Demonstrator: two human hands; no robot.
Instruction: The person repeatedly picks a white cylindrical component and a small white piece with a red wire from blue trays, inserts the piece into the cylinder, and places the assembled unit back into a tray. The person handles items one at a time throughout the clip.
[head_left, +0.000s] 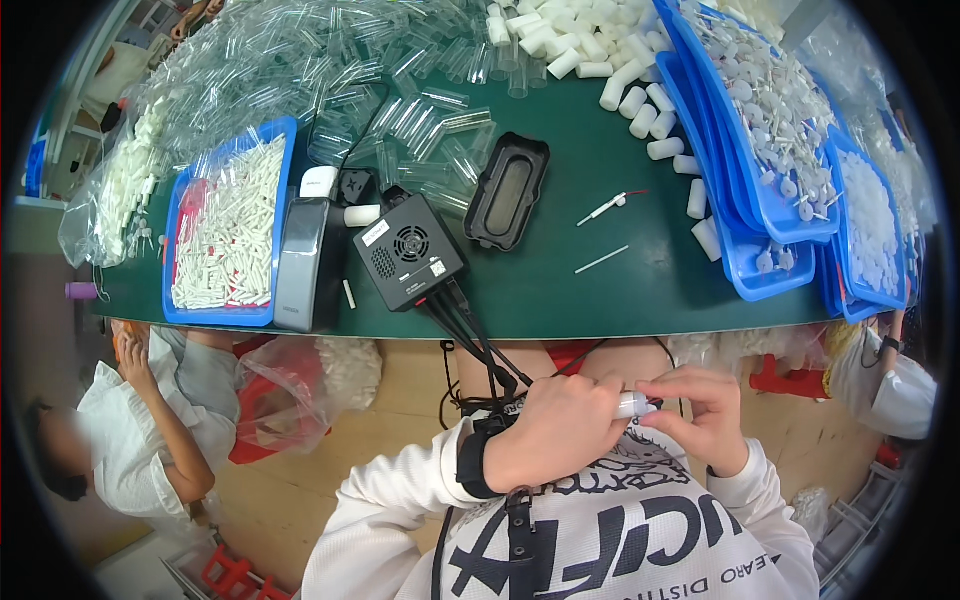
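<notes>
A dark green table (pixel 600 300) spans the view, with a broad heap of clear tubes (pixel 300 70) along its far left. A stack of blue trays (pixel 703 128) leans at the right; jostling it could spill the small white-headed parts on top. At the left, 1 blue tray (pixel 222 319) holds short white sticks. From a black fan-vented box (pixel 410 245), black cables (pixel 475 335) drop over the near edge, close to the left wrist; a sleeve snagging them could drag the box.

The left hand (pixel 555 430) is curled closed, gripping a small white cylinder (pixel 628 405) whose end pokes out past the fingers. The right hand (pixel 705 410) is partly open, its thumb and forefinger on either side of that end; whether they press on it, I cannot tell. The cylinder sits in front of the shirt, off the table, so a loose grip or slip at the tip would probably send it to the lap or floor.
</notes>
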